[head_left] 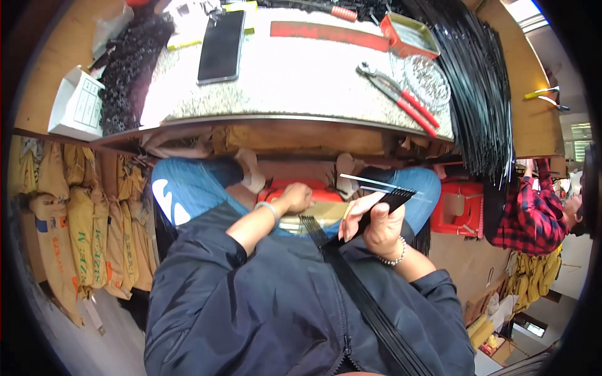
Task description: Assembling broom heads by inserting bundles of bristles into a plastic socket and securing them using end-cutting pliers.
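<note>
Two hands (297, 198) (384, 230); speckled tabletop (307, 94); sacks (80, 235)

Looks like a small workshop, judging by the red-handled pliers (404, 107), small black parts (135, 62) and thin black strips (480, 81) heaped on the workbench (295, 94), plus filled sacks (53, 250) lined up alongside.

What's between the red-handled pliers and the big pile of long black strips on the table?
A shiny, silvery heap sits between the pliers and the black strips; the head view shows it.
</note>
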Demonstrator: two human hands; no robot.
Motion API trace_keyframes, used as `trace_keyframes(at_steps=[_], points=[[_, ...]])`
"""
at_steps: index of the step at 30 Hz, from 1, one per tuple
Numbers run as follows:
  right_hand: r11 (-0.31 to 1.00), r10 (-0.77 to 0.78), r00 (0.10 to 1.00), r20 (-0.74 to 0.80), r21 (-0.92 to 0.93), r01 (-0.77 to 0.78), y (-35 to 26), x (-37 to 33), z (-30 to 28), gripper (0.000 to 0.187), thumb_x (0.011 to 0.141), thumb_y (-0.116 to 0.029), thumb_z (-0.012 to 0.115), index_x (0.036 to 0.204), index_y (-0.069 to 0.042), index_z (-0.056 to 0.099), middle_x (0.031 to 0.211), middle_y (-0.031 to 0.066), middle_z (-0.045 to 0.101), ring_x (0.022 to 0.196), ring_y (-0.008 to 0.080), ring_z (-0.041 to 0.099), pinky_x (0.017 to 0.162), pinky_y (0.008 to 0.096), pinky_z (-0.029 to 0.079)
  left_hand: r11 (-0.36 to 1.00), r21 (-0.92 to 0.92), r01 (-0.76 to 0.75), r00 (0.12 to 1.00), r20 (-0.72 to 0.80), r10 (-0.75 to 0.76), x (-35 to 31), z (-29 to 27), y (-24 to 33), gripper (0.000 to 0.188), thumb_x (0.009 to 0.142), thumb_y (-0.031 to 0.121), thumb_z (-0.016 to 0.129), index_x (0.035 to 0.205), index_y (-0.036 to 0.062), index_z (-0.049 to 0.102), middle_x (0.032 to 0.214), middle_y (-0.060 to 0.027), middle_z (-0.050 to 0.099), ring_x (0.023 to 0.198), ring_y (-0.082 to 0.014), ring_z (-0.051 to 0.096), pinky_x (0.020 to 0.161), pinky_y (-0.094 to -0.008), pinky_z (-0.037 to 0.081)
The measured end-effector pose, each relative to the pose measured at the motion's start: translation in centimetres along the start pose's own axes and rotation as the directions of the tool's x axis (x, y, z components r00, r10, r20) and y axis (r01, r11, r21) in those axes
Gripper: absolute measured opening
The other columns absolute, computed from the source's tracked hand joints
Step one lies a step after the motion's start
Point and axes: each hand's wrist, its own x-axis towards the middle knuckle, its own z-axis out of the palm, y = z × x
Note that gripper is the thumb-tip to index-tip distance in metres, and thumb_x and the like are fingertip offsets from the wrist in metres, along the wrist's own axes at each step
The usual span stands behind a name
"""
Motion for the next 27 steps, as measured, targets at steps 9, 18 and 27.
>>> trace_keyframes(at_steps=[9, 18, 27], points=[[0.989, -0.001, 1.000, 0.003, -0.148, 0.001, -0.3, 0.4, 0.5, 0.040, 0.094, -0.036, 0.041, 0.085, 0.002, 0.051, 0.052, 0.0116, 0.050, 0.043, 0.0185, 0.050, 0.043, 0.0317, 0.049, 0.992, -0.111, 0.065, 0.998, 0.004, -0.065, -0.8, -0.9, 0.2, 0.028, 0.061, 0.027, 0.075, 0.058, 0.0056, 0.057, 0.061, -0.0140, 0.057, 0.062, -0.0307, 0.058, 0.058, -0.0398, 0.045], [0.989, -0.023, 1.000, -0.008, -0.149, 0.022, -0.2, 0.1, -0.1, 0.039, 0.095, -0.036, 0.039, 0.088, 0.001, 0.050, 0.054, 0.0114, 0.050, 0.044, 0.0180, 0.050, 0.044, 0.0318, 0.049, 0.932, 0.356, -0.073, 0.996, -0.017, 0.084, -1.6, -0.1, 3.1, 0.032, 0.076, 0.036, 0.064, 0.083, 0.0051, 0.062, 0.090, -0.0124, 0.061, 0.091, -0.0305, 0.058, 0.078, -0.0408, 0.047], [0.994, -0.028, 1.000, -0.011, -0.110, 0.026, 0.3, -0.2, 0.0, 0.039, 0.095, -0.036, 0.039, 0.089, 0.001, 0.050, 0.054, 0.0114, 0.049, 0.043, 0.0182, 0.050, 0.043, 0.0320, 0.048, 0.974, 0.121, -0.191, 0.978, -0.057, 0.198, 0.0, 2.4, 0.4, 0.026, 0.077, 0.032, 0.061, 0.074, 0.0061, 0.060, 0.082, -0.0143, 0.061, 0.084, -0.0323, 0.058, 0.073, -0.0439, 0.046]])
